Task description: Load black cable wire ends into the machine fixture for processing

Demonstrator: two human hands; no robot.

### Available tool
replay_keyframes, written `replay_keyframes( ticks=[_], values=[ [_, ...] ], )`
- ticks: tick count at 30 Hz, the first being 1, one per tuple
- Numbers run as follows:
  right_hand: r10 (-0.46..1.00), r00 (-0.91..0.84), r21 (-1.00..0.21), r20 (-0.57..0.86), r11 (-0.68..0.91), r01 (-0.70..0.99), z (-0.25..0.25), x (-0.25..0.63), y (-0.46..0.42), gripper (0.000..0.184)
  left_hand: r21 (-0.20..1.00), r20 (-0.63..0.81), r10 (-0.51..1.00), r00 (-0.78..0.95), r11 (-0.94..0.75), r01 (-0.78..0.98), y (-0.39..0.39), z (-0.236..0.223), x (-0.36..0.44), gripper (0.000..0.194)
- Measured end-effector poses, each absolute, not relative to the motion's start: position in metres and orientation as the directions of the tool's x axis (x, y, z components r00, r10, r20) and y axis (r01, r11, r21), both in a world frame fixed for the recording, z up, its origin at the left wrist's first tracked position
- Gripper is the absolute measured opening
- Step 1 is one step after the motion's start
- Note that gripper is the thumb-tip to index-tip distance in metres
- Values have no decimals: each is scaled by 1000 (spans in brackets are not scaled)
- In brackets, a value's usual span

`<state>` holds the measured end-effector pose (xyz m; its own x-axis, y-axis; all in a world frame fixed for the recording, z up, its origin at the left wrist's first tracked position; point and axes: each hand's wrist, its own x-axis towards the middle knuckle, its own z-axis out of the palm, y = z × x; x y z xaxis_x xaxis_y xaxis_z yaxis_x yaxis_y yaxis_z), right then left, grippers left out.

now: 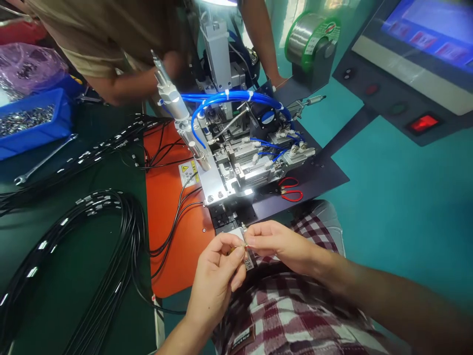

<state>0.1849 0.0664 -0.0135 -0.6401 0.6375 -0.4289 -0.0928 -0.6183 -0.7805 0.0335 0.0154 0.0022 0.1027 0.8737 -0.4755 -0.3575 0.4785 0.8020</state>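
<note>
My left hand point(218, 268) is closed, thumb and forefinger pinched on a tiny light-coloured tip point(245, 245). A black cable point(168, 309) runs from the table edge behind my left wrist, and the tip looks like its end, though my palm hides the link. My right hand point(275, 242) pinches at the same spot, fingertips touching those of my left. What exactly it grips is too small to make out. Just beyond both hands stands a metal machine point(244, 167) with clamps, cylinders and blue air tubes point(236, 96).
Bundles of black cables point(125, 222) lie on the dark green table at left, by a wrench point(46, 160) and a blue bin point(33, 128) of metal parts. Red-handled scissors point(291, 192) lie beside the machine. A solder spool point(306, 39) and control panel point(414, 84) stand right. A co-worker point(111, 44) leans opposite.
</note>
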Motion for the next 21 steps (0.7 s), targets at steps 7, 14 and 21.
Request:
replay_keyframes(
  ticks=[7, 14, 21],
  values=[
    [866, -472, -986, -168, -151, 73, -8, 184, 58, 18, 760, -554, 826, 104, 553, -341, 20, 8, 27, 24],
    [810, -495, -919, -315, -391, -56, -18, 175, 88, 27, 926, -363, 931, 34, 356, 128, 41, 16, 13, 16],
    [839, -432, -924, -331, -382, -33, -32, 164, 105, 27, 571, 263, 916, 304, -402, 716, 57, -17, -11, 21]
  ],
)
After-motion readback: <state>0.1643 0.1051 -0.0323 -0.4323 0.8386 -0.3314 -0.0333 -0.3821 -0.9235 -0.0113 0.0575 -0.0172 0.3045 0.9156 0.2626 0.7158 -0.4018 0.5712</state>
